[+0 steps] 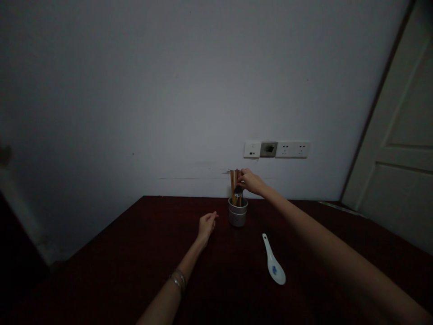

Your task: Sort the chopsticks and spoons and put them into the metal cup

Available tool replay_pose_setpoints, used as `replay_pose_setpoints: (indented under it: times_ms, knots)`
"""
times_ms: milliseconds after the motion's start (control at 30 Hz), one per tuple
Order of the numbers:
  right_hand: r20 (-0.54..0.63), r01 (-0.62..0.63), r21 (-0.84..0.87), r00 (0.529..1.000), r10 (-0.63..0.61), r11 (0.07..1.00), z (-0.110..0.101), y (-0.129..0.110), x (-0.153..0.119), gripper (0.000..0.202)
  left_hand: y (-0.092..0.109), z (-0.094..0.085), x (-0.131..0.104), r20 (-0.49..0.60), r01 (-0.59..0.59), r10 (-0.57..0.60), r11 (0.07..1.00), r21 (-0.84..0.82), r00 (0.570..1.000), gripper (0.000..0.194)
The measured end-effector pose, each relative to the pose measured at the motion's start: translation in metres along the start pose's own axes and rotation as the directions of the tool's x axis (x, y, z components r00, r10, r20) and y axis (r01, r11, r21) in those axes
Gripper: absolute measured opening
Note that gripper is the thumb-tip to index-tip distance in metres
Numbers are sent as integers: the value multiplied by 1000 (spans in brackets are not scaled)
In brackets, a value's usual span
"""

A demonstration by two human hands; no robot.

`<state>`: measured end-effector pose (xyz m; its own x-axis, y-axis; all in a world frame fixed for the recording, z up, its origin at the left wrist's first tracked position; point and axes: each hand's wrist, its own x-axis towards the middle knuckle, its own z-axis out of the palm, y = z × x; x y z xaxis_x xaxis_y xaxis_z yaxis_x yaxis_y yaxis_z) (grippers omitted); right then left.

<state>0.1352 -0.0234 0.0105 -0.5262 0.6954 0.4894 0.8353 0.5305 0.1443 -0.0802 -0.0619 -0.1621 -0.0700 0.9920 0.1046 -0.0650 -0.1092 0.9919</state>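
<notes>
My right hand (250,180) is closed at the top of a grey metal utensil holder (237,216), gripping a shiny metal spoon (238,191) among the chopsticks. Several wooden chopsticks (232,185) stand upright in the holder, some partly covered by my fingers. To the holder's left, my left hand (206,224) is held low over the table, fingers curled together with nothing visible in them. It does not touch the holder. A white soup spoon (274,264) with a blue mark in its bowl lies on the table in front of the holder, to the right.
The dark red table (135,253) reaches back to a pale wall (189,113). Sockets and a switch panel (276,150) are set in the wall above the table. A panelled door (402,135) stands at the right.
</notes>
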Motion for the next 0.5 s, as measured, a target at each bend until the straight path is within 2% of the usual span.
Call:
replay_pose_setpoints:
  times_ms: [167,267,333,400,500]
  knots:
    - [-118,-9,35,993,13,999,-20,13,-11,18,2,0,-2,-8,3,-3,1000,9,1000,52]
    - [-204,-54,106,976,75,993,-21,25,-34,21,4,1,-4,-6,-2,2,1000,12,1000,52]
    - [-235,-103,179,961,145,978,-14,32,-59,22,5,1,-6,1,-8,8,1000,18,1000,51]
    - [-216,-162,254,952,219,953,0,38,-89,22,6,2,-7,9,-13,12,999,30,1000,50]
    - [-100,-257,335,947,305,906,26,44,-137,24,6,2,-8,17,-23,22,999,47,1000,51]
